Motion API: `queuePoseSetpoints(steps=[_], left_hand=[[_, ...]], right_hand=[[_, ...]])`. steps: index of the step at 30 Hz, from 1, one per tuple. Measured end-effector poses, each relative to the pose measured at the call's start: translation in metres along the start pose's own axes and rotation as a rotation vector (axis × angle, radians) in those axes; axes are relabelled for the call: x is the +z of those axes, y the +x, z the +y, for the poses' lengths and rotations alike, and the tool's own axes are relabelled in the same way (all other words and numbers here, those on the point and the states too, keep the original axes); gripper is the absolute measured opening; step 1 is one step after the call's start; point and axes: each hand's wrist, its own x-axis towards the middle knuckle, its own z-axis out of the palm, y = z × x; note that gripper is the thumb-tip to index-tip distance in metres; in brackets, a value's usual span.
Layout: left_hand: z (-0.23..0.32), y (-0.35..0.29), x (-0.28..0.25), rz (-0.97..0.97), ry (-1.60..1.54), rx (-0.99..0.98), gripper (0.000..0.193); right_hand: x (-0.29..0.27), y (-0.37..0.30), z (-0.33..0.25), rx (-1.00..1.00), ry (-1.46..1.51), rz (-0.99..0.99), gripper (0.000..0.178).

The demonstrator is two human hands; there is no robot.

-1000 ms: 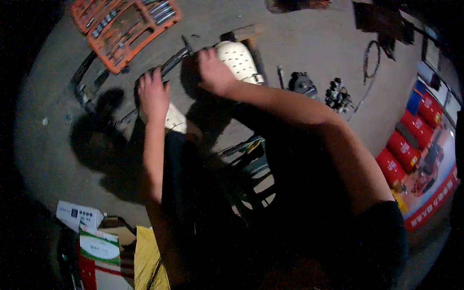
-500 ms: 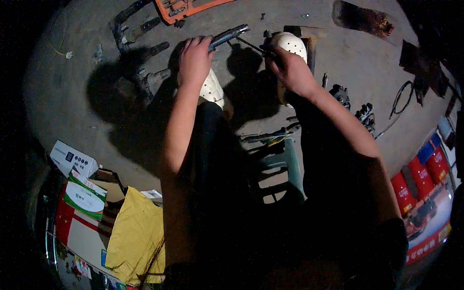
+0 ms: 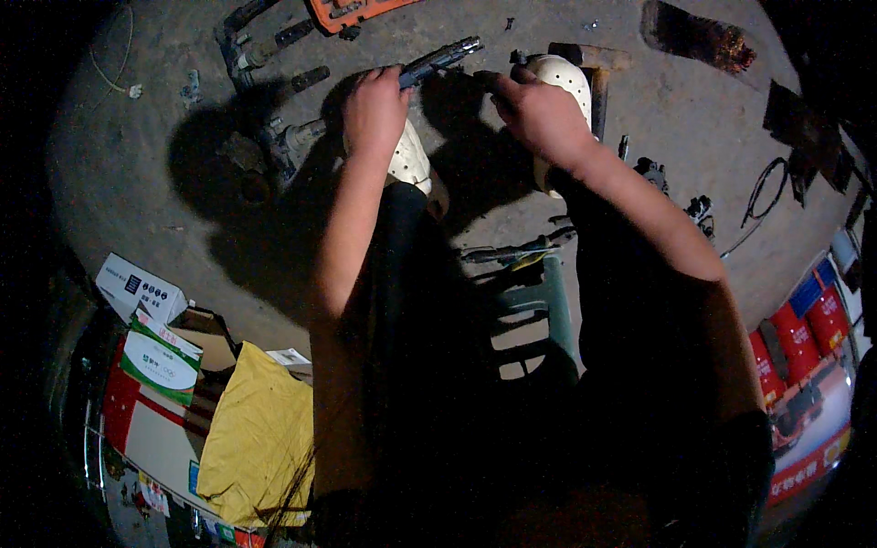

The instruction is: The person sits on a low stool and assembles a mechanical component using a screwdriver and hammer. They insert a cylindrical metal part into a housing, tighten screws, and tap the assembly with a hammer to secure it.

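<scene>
My left hand (image 3: 376,114) is closed around one end of a long dark metal cylinder (image 3: 443,60), whose narrower, shiny end points to the upper right. Close to it, my right hand (image 3: 544,119) is closed with the fingertips toward the cylinder. A thin dark rod-like tool runs from those fingers toward the cylinder; its exact kind is too dark to make out. Below the hands are my white perforated clogs, the left clog (image 3: 408,160) and the right clog (image 3: 565,80).
A hammer (image 3: 598,82) lies beside the right clog. An orange tool case (image 3: 365,16) is at the far edge, with dark metal parts (image 3: 297,137) at left. A green stool (image 3: 557,310) stands between my legs. Boxes and a yellow bag (image 3: 256,438) are at lower left, red containers (image 3: 795,338) at right.
The view has shifted slightly, so the floor things sit a little further right. My right hand has turned somewhat, and less of the thin tool shows. The left hand keeps its hold.
</scene>
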Motion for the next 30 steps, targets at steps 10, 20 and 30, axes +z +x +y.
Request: queuePoseSetpoints(steps=[10,20,30], left_hand=[[-0.001,0.007,-0.008,-0.084,0.124,0.003,0.020],[0.005,0.005,-0.014,-0.212,0.180,-0.041,0.021],[-0.001,0.008,-0.017,-0.324,0.149,-0.026,0.019]], right_hand=[[-0.012,-0.001,-0.006,-0.112,-0.294,0.006,0.034],[0.002,-0.004,-0.005,-0.176,-0.318,-0.075,0.031],[0.000,0.006,-0.004,-0.245,-0.342,-0.131,0.045]])
